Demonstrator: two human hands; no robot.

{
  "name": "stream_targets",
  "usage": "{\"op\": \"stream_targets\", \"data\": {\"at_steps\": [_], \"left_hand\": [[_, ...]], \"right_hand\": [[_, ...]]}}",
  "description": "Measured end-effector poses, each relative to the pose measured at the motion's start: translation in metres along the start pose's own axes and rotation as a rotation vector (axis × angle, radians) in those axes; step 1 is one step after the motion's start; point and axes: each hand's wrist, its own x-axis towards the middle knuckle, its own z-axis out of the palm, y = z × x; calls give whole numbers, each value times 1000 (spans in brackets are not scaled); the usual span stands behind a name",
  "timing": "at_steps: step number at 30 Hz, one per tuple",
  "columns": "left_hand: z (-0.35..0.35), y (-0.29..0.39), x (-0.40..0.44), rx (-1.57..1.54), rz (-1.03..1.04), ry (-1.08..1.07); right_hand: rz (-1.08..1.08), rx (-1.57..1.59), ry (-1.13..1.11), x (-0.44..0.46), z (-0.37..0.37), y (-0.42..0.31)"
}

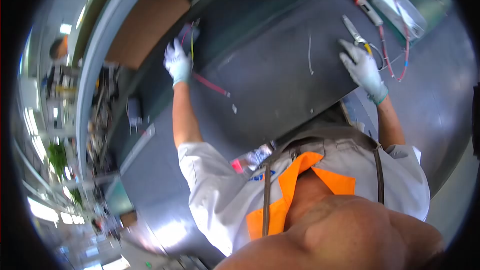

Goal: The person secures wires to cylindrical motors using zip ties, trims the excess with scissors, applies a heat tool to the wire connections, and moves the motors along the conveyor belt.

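Observation:
My left hand, in a white glove, is at the far left of the work surface, beside a dark part with red and yellow wires. The wires run along the thumb side, where the fingers seem to pinch them; blur hides the exact contact. A pink-red sleeve trails from beneath that hand towards the right. My right hand, gloved too, lies with fingers spread beside a pair of scissors with yellow and dark handles. Whether it touches the handles I cannot tell.
A red-and-white pen-like tool lies by a clear plastic tray and a pink looped cable. A thin white strip rests mid-surface. A dark part with leads and a cardboard box are at left.

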Motion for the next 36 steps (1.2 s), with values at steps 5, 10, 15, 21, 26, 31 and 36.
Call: {"op": "stream_targets", "data": {"at_steps": [5,10,15,21,26,31,36], "left_hand": [[52,-8,57,-39,-15,-235],[62,-22,97,-43,-330,-460],[174,-137,108,-186,-403,-656],[126,-121,9,-691,-729,-133],[42,-53,-115,-431,-637,319],[-107,97,-130,-741,275,127],[-114,221,-101,-775,733,-190]], "right_hand": [[189,-42,100,-27,6,20],[228,-64,243,-14,33,24],[212,-179,396,-9,48,34],[325,-29,220,-3,25,27],[104,-56,282,25,15,82],[411,200,154,47,-3,73],[-62,-165,346,48,18,115]]}}
